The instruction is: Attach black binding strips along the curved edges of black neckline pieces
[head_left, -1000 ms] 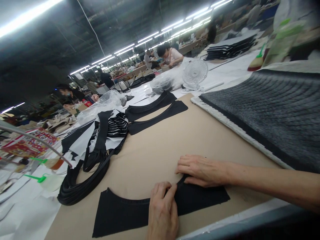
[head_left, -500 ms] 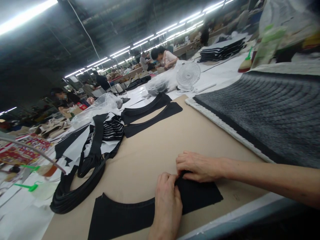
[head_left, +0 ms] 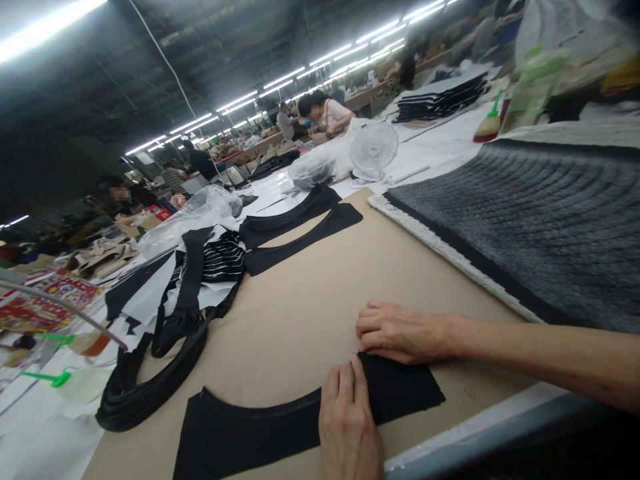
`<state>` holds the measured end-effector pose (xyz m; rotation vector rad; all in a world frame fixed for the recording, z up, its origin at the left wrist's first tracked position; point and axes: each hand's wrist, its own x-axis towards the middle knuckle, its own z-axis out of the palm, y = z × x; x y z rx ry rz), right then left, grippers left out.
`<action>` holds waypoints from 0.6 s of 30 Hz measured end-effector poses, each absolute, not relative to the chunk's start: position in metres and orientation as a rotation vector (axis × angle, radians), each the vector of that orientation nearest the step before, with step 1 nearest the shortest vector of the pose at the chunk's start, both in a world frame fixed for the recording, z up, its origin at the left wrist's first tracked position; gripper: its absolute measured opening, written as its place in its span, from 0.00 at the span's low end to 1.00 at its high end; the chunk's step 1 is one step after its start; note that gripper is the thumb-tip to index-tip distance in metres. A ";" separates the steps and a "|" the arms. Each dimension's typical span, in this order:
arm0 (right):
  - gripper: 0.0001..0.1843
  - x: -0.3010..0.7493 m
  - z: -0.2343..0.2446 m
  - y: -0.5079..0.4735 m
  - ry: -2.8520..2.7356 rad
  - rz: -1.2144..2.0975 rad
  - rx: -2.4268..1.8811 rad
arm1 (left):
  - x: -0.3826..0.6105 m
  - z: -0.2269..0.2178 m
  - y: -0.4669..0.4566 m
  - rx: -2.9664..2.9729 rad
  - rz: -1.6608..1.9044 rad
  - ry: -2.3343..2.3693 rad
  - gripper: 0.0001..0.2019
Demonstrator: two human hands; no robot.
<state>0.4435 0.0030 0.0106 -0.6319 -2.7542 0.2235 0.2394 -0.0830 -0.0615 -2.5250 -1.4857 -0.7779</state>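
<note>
Over the table (head_left: 465, 438) spreads a tan sheet (head_left: 295, 313), with the black curved piece (head_left: 255, 438) lying on its near part. Best keep that piece flat under the left hand (head_left: 351, 420), whose grip is loose, fingers laid straight, while the right hand (head_left: 405, 331) works evenly along the curve; whether its curled fingers pinch cloth, I cannot tell. The piece looks matte and broad-ended, with a hollowed far edge, a narrow band along it and pointed corners

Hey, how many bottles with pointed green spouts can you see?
3: the front left bottle, the left bottle just behind it, and the right bottle beyond the grey fabric. Others may be hidden.
</note>
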 end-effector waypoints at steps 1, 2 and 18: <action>0.09 0.445 0.011 0.003 -2.756 0.215 -0.624 | 0.239 -0.062 -0.083 -2.526 -0.776 -1.490 0.28; 0.10 0.446 0.011 0.004 -2.756 0.210 -0.618 | 0.239 -0.060 -0.083 -2.528 -0.768 -1.499 0.28; 0.10 0.457 0.007 0.007 -2.755 0.133 -0.566 | 0.240 -0.042 -0.081 -2.534 -0.614 -1.475 0.28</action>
